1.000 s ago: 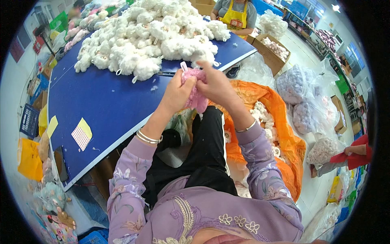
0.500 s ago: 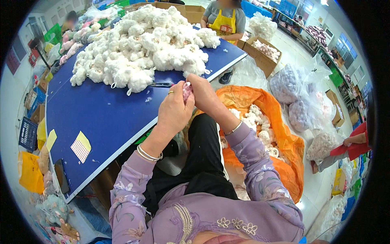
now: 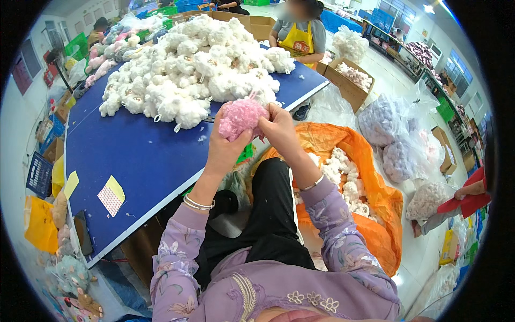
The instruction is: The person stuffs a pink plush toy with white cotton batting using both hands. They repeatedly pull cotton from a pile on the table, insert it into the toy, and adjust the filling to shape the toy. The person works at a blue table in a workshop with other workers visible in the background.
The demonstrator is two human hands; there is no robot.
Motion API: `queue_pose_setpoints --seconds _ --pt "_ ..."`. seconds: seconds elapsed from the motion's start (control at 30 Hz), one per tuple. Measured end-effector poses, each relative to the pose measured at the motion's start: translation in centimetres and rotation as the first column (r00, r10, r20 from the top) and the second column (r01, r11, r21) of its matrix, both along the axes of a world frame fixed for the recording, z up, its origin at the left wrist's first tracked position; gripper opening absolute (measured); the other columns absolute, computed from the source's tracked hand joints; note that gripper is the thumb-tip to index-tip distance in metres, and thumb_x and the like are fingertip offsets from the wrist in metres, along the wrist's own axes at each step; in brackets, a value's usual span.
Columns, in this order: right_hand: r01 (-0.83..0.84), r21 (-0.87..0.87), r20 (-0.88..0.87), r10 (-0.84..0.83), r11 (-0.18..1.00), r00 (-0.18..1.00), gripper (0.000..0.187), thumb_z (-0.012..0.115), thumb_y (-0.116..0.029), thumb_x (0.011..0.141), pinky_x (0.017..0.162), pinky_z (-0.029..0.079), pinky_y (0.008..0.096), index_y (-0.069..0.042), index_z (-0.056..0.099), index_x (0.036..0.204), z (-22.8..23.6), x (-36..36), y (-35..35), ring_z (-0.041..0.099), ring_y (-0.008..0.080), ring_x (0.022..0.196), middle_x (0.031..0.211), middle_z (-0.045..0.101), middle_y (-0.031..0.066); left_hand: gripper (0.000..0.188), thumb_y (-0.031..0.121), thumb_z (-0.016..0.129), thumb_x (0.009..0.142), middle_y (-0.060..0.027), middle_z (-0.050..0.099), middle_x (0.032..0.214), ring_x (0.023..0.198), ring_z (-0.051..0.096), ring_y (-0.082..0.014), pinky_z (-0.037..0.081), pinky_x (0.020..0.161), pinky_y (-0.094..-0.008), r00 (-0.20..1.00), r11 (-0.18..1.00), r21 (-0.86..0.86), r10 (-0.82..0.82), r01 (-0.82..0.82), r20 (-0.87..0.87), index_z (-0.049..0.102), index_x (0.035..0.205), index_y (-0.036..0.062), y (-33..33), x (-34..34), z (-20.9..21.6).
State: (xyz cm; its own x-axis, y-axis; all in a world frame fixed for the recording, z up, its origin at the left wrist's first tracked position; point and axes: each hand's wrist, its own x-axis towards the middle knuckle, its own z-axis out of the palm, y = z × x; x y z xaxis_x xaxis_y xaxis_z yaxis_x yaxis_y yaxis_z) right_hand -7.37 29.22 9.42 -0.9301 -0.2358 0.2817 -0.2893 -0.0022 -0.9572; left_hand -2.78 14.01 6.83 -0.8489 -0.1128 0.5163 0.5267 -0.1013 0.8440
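A fluffy pink plush piece (image 3: 241,118) is held up between my two hands, just off the table edge and in front of the white pile. My left hand (image 3: 227,144) grips its left and lower side, the thumb pressed on its front. At its right edge, my right hand (image 3: 280,130) pinches the plush between thumb and fingers. Right behind the hands lies a heap of small white plush toys (image 3: 182,70), several with white loops, on the blue table (image 3: 145,166). A dark tool (image 3: 210,120) shows only a sliver beside my left hand.
An orange sack (image 3: 383,201) with white plush pieces lies open at my right. Sticker sheets (image 3: 111,197) and a phone-like dark slab (image 3: 82,233) are on the table's left. Across the table sits a person in a yellow apron (image 3: 296,37). Stuffed clear bags (image 3: 383,121) stand farther right.
The pink plush was mostly hidden inside my closed hands; now it shows as a full, puffy bundle. My right hand has moved slightly right and away from my left.
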Motion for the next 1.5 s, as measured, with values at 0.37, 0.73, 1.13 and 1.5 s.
queue_pose_setpoints --seconds 0.37,0.73,1.13,1.5 --pt "0.026 0.173 -0.475 0.060 0.985 0.878 0.038 0.076 -0.022 0.084 0.064 0.043 0.0228 0.000 0.062 0.111 5.3 2.0 0.9 0.050 0.0081 0.071 0.082 0.055 -0.0002 0.047 -0.006 0.063 0.084 -0.0071 0.060 0.115 0.102 0.060 -0.0136 0.052 0.084 -0.0273 0.968 0.959 0.190 -0.231 0.209 0.097 0.047 0.128 0.0008 -1.9 1.0 1.3" --pt "-0.101 0.361 -0.475 0.276 0.927 0.835 0.007 0.072 -0.005 0.083 0.062 0.046 0.0273 0.001 0.067 0.083 6.1 5.2 -1.9 0.057 0.0112 0.068 0.073 0.058 0.0042 0.063 0.002 0.069 0.082 -0.0113 0.061 0.114 0.104 0.060 -0.0167 0.050 0.089 -0.0304 0.978 0.961 -0.183 0.200 -0.207 -0.055 0.038 0.137 -0.0002 -2.5 3.5 1.7" --pt "-0.199 0.354 -0.389 0.337 0.914 0.858 0.066 0.074 -0.012 0.077 0.091 0.048 0.0333 -0.006 0.049 0.137 3.9 3.3 -1.1 0.058 0.0223 0.109 0.121 0.058 0.0117 0.033 0.015 0.062 0.093 -0.0063 0.062 0.112 0.100 0.058 -0.0112 0.050 0.086 -0.0284 0.976 0.987 0.069 -0.151 0.142 0.155 0.056 0.121 -0.0004 -3.6 4.2 1.3" --pt "-0.362 0.568 -0.242 0.570 0.739 0.785 0.059 0.064 -0.004 0.078 0.089 0.048 0.0347 -0.001 0.049 0.135 3.9 3.0 -0.9 0.061 0.0244 0.104 0.116 0.062 0.0163 0.034 0.019 0.065 0.092 -0.0019 0.064 0.095 0.079 0.058 -0.0082 0.050 0.068 -0.0248 0.871 0.948 -0.050 -0.266 0.314 0.413 0.057 0.119 0.0003 -5.1 5.2 1.1"
